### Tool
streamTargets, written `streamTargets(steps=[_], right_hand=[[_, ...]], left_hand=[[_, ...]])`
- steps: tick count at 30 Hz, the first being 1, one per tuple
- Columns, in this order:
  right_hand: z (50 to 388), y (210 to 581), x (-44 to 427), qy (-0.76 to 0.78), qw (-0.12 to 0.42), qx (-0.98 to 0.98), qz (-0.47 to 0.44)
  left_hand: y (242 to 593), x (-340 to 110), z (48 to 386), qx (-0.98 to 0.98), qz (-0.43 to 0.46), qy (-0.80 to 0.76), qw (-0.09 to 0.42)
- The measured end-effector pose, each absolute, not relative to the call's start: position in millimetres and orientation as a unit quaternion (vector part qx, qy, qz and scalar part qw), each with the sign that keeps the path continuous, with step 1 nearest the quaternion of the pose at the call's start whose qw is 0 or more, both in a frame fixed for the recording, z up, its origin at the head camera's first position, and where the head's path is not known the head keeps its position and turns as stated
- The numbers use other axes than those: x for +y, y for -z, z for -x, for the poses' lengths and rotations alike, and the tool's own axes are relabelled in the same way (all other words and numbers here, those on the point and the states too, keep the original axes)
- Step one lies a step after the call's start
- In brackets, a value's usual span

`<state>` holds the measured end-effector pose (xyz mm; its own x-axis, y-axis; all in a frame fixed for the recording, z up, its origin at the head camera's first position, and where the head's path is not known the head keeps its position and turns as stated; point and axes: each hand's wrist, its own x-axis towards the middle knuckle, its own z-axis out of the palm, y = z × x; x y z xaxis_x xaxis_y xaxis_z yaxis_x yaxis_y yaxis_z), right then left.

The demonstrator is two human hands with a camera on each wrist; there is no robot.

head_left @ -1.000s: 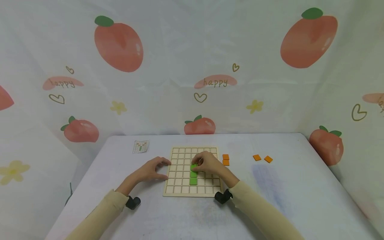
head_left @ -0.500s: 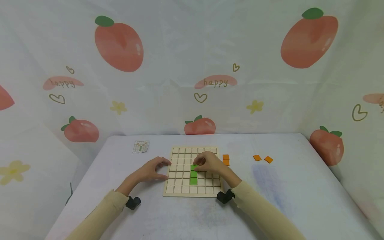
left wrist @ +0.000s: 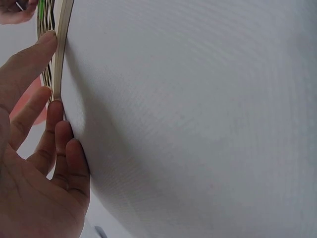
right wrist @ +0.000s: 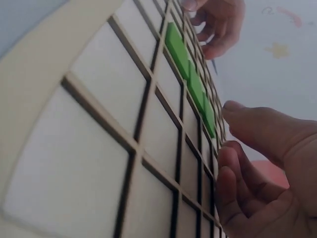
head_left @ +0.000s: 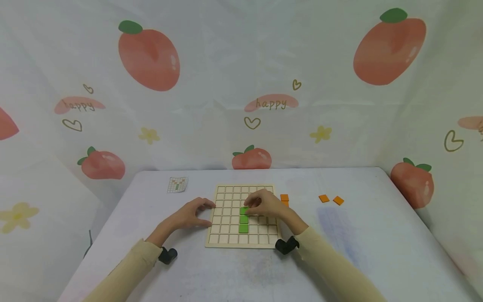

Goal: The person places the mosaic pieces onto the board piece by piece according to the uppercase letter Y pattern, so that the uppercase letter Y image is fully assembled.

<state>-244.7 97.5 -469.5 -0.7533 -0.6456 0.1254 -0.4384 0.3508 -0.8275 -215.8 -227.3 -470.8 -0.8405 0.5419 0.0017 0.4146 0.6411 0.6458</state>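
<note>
Nearest me on the head view, the tan sleeves (head_left: pixel 126 270) reach in over the table (head_left: pixel 196 281), each wrist carrying a black camera (head_left: pixel 286 245). Past them lies the wooden grid board (head_left: pixel 223 238), flat on the table. Three green tiles (head_left: pixel 243 219) line its middle column, in the second, third and fourth rows from the near edge. My left hand (head_left: pixel 188 213) is spread wide, its thumb and fingertips touching the board's left edge. My right hand (head_left: pixel 264 204) sits at the farthest green tile, thumb and curved fingers parted with nothing gripped; I can't tell whether they touch it. Beyond the board's right edge lie two orange tiles (head_left: pixel 284 197), with two more well to the right. A small grid card (head_left: pixel 177 184) lies far left, before the fruit-print cloth (head_left: pixel 211 126).
</note>
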Motion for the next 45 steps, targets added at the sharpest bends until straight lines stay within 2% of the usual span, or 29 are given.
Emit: streamTargets(steps=[5,24,45], right_hand=[[247,465,116,0.477,0.112,0.804,0.338],[243,463,200,0.472,0.087,0.836,0.267],[243,475,212,0.434,0.066,0.867,0.234]], left_hand=[[470,-228,215,0.903,-0.266,-0.324,0.095],[471,-228,217,0.899,-0.282,-0.323,0.086],[469,-226,216,0.903,-0.267,-0.324,0.094]])
